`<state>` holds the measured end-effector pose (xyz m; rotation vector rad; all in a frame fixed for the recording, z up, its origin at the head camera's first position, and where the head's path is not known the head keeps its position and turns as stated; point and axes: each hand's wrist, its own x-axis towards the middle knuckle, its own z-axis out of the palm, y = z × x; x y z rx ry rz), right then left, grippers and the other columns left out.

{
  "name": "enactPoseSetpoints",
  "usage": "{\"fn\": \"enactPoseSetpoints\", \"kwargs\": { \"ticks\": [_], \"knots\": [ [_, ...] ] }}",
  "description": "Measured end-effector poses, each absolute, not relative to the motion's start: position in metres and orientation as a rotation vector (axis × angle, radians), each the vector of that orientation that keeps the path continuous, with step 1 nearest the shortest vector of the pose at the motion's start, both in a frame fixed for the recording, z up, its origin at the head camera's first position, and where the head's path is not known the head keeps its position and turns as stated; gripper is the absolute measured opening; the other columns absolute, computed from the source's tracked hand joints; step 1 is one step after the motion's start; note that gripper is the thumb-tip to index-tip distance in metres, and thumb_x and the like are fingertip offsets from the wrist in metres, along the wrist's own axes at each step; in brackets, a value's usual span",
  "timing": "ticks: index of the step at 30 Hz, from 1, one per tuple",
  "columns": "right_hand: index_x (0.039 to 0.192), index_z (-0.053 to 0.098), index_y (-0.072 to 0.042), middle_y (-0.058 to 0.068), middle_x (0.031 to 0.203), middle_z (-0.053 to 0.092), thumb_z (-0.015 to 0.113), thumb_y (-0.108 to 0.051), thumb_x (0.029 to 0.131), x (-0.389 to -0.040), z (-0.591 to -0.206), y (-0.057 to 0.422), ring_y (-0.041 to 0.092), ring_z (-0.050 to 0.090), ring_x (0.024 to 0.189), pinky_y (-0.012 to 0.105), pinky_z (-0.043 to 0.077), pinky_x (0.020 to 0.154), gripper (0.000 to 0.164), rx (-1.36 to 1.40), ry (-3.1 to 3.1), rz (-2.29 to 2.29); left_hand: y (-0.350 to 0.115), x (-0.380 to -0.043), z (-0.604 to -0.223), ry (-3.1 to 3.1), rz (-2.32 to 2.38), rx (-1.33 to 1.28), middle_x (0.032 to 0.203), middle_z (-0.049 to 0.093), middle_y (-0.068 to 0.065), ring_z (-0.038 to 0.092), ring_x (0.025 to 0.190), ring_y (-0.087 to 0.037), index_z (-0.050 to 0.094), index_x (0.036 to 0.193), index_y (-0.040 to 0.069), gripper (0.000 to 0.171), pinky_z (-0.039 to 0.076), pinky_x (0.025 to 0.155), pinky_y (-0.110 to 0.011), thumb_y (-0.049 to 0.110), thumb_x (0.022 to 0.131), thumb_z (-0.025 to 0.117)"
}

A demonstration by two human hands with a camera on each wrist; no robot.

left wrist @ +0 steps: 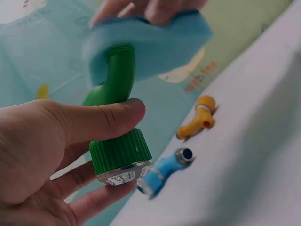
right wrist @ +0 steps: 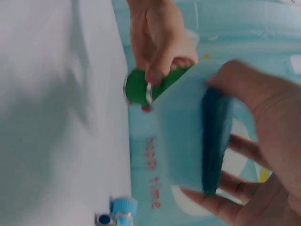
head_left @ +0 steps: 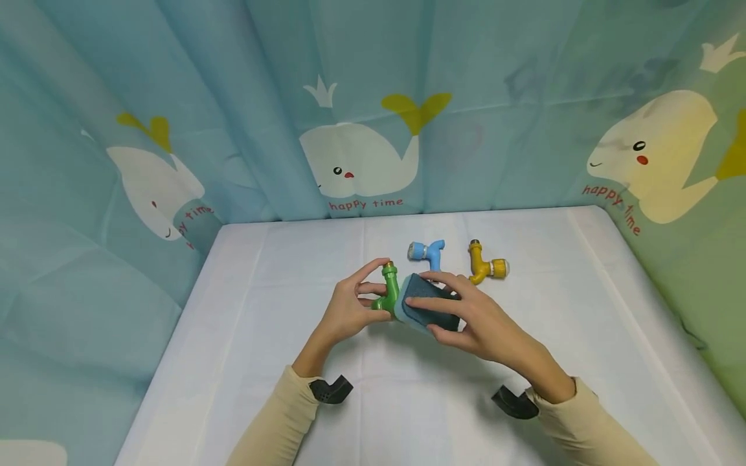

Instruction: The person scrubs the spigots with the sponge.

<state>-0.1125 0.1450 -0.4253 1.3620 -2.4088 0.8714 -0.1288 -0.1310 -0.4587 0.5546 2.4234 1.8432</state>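
A green faucet (head_left: 391, 289) with a ribbed knob and brass threaded end is held up off the table by my left hand (head_left: 351, 304). In the left wrist view the thumb lies across the faucet body (left wrist: 115, 84), beside its green knob (left wrist: 121, 151). My right hand (head_left: 480, 318) grips a sponge (head_left: 430, 304), light blue with a dark blue scouring layer. The light blue face of the sponge (left wrist: 155, 52) is against the faucet's spout in the left wrist view. From the right wrist, the sponge (right wrist: 186, 127) hides part of the faucet (right wrist: 141, 88).
Beyond the hands, a blue faucet (head_left: 432, 252) and a yellow faucet (head_left: 482, 264) lie on the white tabletop (head_left: 280, 291). A teal curtain (head_left: 250, 129) printed with whales stands around the far and side edges.
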Motion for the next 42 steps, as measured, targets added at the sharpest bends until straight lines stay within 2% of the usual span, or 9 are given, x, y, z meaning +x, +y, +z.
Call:
{"fn": "enactPoseSetpoints", "kwargs": {
  "ticks": [6,8,15,22,26,33,38,40,42],
  "knots": [
    [0.135,0.068,-0.032,0.010,0.149,0.050,0.080,-0.014,0.086,-0.114,-0.420,0.144,0.032,0.055,0.117,0.040,0.056,0.073,0.054,1.383,-2.398,0.787,-0.129,-0.127,-0.456,2.485,1.808,0.616,0.110,0.077,-0.006,0.072,0.104,-0.019,0.052,0.151,0.029,0.092,0.061,0.087,-0.039,-0.001,0.073,0.090],
    [0.134,0.070,-0.031,0.010,0.150,0.050,0.081,-0.013,0.084,-0.117,-0.418,0.144,0.032,0.054,0.118,0.041,0.056,0.075,0.054,1.351,-2.391,0.796,-0.128,-0.125,-0.457,2.474,1.797,0.639,0.110,0.077,-0.004,0.072,0.105,-0.017,0.052,0.151,0.030,0.091,0.061,0.088,-0.039,0.004,0.073,0.092],
    [0.134,0.070,-0.032,0.012,0.153,0.048,0.083,-0.013,0.085,-0.126,-0.417,0.139,0.031,0.053,0.110,0.043,0.057,0.075,0.054,1.378,-2.347,0.733,-0.125,-0.121,-0.457,2.368,1.822,0.664,0.108,0.078,-0.005,0.071,0.107,-0.020,0.050,0.152,0.027,0.090,0.060,0.090,-0.039,0.006,0.075,0.092],
    [0.133,0.071,-0.031,0.012,0.152,0.048,0.084,-0.013,0.083,-0.129,-0.421,0.138,0.031,0.053,0.108,0.043,0.057,0.078,0.054,1.370,-2.326,0.729,-0.124,-0.119,-0.458,2.383,1.792,0.660,0.109,0.078,-0.003,0.070,0.106,-0.019,0.049,0.153,0.026,0.092,0.060,0.090,-0.038,0.008,0.075,0.093],
    [0.131,0.071,-0.032,0.012,0.149,0.051,0.086,-0.012,0.081,-0.130,-0.422,0.134,0.030,0.053,0.098,0.041,0.055,0.074,0.056,1.298,-2.325,0.621,-0.124,-0.119,-0.460,2.397,1.778,0.645,0.106,0.078,-0.002,0.071,0.102,-0.017,0.050,0.153,0.025,0.092,0.061,0.087,-0.035,0.009,0.074,0.094],
    [0.133,0.071,-0.030,0.014,0.148,0.051,0.086,-0.016,0.082,-0.130,-0.426,0.131,0.031,0.053,0.095,0.040,0.053,0.071,0.055,1.269,-2.311,0.592,-0.124,-0.118,-0.464,2.382,1.791,0.673,0.105,0.078,-0.004,0.072,0.103,-0.020,0.047,0.155,0.020,0.094,0.060,0.089,-0.036,0.008,0.074,0.093],
    [0.133,0.070,-0.022,0.016,0.147,0.051,0.083,-0.009,0.083,-0.140,-0.427,0.142,0.033,0.059,0.106,0.042,0.056,0.072,0.053,1.077,-2.372,0.892,-0.123,-0.112,-0.465,2.307,1.856,0.637,0.108,0.078,-0.005,0.072,0.106,-0.022,0.050,0.153,0.023,0.086,0.059,0.092,-0.036,0.002,0.079,0.088],
    [0.136,0.068,-0.021,0.013,0.149,0.050,0.081,-0.010,0.087,-0.144,-0.428,0.148,0.030,0.060,0.114,0.041,0.058,0.075,0.052,1.012,-2.402,1.102,-0.124,-0.109,-0.464,2.306,1.899,0.661,0.108,0.078,-0.007,0.073,0.105,-0.023,0.054,0.149,0.020,0.078,0.058,0.094,-0.038,-0.001,0.080,0.085],
    [0.140,0.065,-0.021,0.009,0.150,0.049,0.079,-0.009,0.090,-0.147,-0.428,0.152,0.026,0.060,0.113,0.037,0.059,0.078,0.053,0.967,-2.425,1.317,-0.124,-0.106,-0.464,2.319,1.942,0.699,0.109,0.077,-0.008,0.073,0.104,-0.023,0.060,0.141,0.016,0.067,0.059,0.092,-0.039,-0.004,0.081,0.082]
  ]
}}
